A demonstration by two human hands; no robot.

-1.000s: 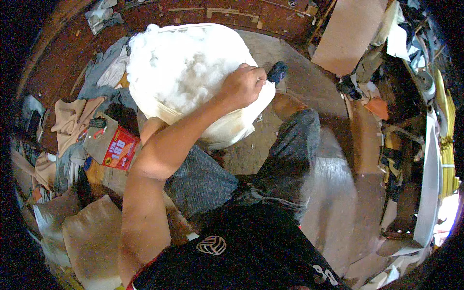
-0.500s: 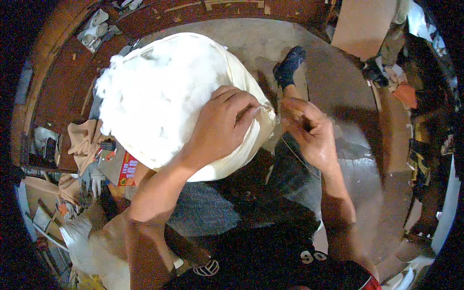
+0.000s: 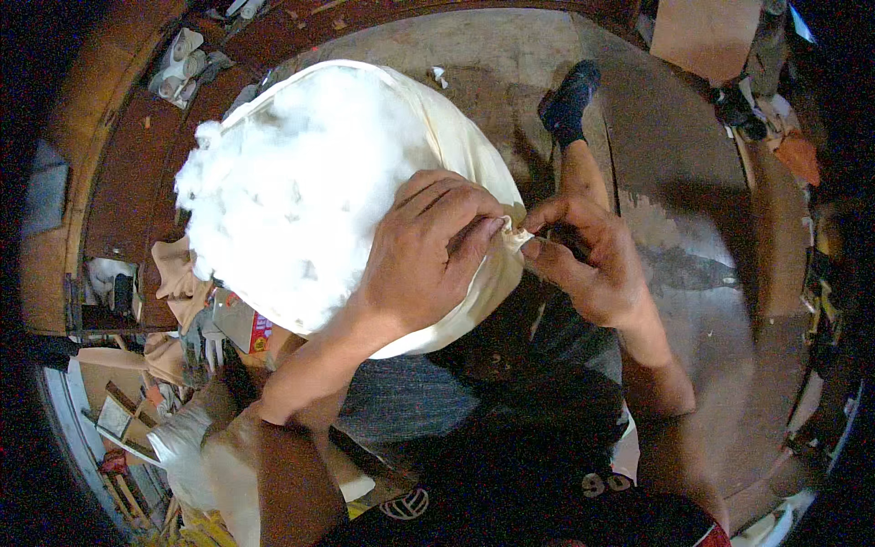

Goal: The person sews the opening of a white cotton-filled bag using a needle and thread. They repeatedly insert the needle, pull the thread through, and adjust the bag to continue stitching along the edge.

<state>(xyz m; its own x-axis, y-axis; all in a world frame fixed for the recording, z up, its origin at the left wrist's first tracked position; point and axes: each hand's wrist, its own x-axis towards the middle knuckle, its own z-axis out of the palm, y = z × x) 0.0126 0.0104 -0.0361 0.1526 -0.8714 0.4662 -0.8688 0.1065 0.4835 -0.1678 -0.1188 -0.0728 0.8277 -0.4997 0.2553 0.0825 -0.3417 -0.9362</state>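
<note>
Both your hands work at the right edge of a cream fabric cover (image 3: 469, 150), which sits before your denim trousers (image 3: 410, 399), heaped with white fluffy stuffing (image 3: 292, 173). Your left hand (image 3: 433, 246) pinches the rim, thumb against forefinger; your right hand (image 3: 592, 263), thumb and forefinger barely parted, grips the same fold.

Here the left hand (image 3: 428, 251) blocks part of the cream fabric cover (image 3: 460, 137), and the fine detail of the edge pinched at the fingertips is too small to read! The right hand's (image 3: 592, 260) curled fingers sink into shadow. Look left: the red-and-grey box (image 3: 239, 321) sits partly hidden behind the cover. Up top, the frame cuts the brown panel (image 3: 706, 36); below, it crops the black shirt (image 3: 510, 497).
</note>
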